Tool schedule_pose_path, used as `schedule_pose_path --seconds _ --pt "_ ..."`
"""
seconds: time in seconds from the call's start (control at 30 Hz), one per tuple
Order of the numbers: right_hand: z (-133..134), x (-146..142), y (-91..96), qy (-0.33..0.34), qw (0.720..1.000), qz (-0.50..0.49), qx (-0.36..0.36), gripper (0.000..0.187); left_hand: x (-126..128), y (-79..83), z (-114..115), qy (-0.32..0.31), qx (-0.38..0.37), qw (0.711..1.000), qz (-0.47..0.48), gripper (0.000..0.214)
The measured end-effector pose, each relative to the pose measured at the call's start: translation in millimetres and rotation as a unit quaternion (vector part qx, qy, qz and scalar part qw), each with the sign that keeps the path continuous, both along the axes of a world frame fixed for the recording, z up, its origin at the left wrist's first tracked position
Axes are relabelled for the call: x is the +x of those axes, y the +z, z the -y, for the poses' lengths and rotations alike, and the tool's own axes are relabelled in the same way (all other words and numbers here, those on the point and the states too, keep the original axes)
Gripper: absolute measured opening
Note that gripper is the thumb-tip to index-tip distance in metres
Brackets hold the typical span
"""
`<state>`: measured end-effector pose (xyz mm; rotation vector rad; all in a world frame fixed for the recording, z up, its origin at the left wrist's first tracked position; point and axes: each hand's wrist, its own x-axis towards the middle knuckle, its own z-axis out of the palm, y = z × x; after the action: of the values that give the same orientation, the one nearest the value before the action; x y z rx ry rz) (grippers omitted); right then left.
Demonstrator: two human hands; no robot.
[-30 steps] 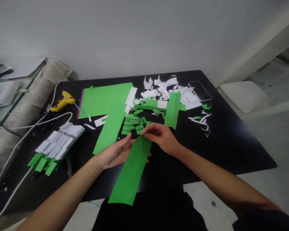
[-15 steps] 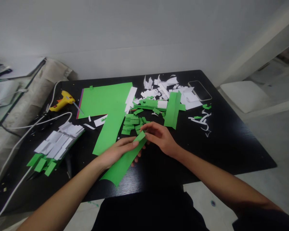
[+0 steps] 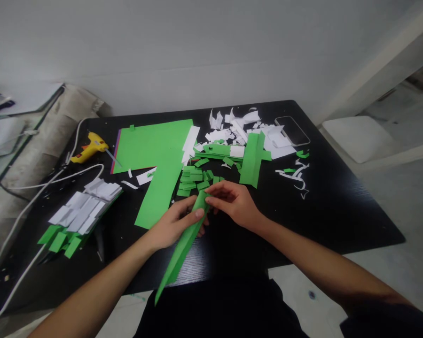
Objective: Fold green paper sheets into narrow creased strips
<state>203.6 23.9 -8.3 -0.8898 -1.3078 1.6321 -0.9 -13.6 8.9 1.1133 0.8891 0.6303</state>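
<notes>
A long green paper strip (image 3: 185, 244) with a lengthwise fold slants over the table's front edge. My left hand (image 3: 178, 220) is closed around its upper part, thumb on top and fingers beneath. At the strip's far end, my right hand (image 3: 234, 202) pinches the edge between thumb and forefinger. Just beyond my hands lies a pile of small folded green paper pieces (image 3: 192, 177). To the left of it rests a flat green paper strip (image 3: 158, 192), and to the right a creased green strip (image 3: 252, 162).
A yellow glue gun (image 3: 91, 148) lies at the left beside a large green sheet (image 3: 151, 143). Nearer is a stack of white and green folded pieces (image 3: 86, 206). White paper scraps (image 3: 238, 126) and a phone (image 3: 292, 131) are at the back right. A white cable (image 3: 17, 220) loops along the left.
The green strip in my hands has turned steeper and folded lengthwise, its near end swinging toward me. My left hand's grip has shifted slightly; my right hand stays at the far end.
</notes>
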Motion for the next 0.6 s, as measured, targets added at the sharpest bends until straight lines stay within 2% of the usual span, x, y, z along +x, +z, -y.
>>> schedule_pose_path --seconds 0.23,0.37,0.6 --pt "2.5 0.0 -0.8 0.010 1.000 0.003 0.001 0.024 -0.6 -6.8 -5.0 0.075 0.132 0.984 -0.090 0.042" --pt "3.9 -0.3 0.1 0.016 1.000 0.004 0.014 0.022 0.6 -5.4 -5.3 0.077 0.124 0.986 -0.084 0.036" --pt "5.3 0.0 4.5 0.015 1.000 0.001 0.001 0.021 0.4 -3.4 -6.3 0.103 0.151 0.979 -0.085 0.036"
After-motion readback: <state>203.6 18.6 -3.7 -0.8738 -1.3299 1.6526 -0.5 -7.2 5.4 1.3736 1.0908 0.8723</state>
